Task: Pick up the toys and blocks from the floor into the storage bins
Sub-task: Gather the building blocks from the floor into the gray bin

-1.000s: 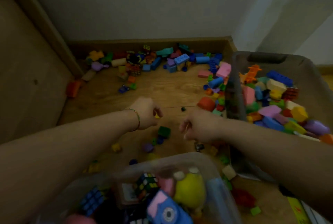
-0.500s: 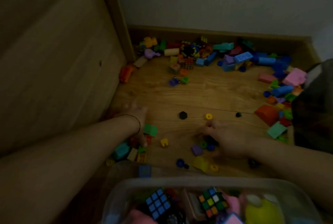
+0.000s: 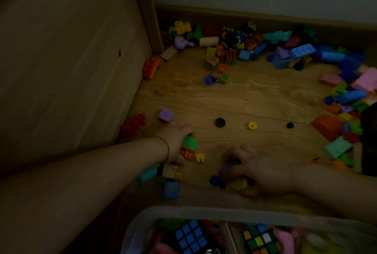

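My left hand rests on the wooden floor with its fingers around a green block and an orange block. My right hand lies palm down over several small pieces, its fingers curled on a green and a purple piece. A yellow piece and a blue disc lie under its thumb side. A clear storage bin at the bottom edge holds puzzle cubes and other toys.
Loose blocks lie around my hands: a blue cube, a teal block, a purple cube, a black nut, a yellow ring. A heap of toys lines the far wall. A wooden panel stands on the left.
The view has dropped and moved left and grown darker. Both hands came down to the floor; my left hand closed on the green block, my right curled over the small pieces.
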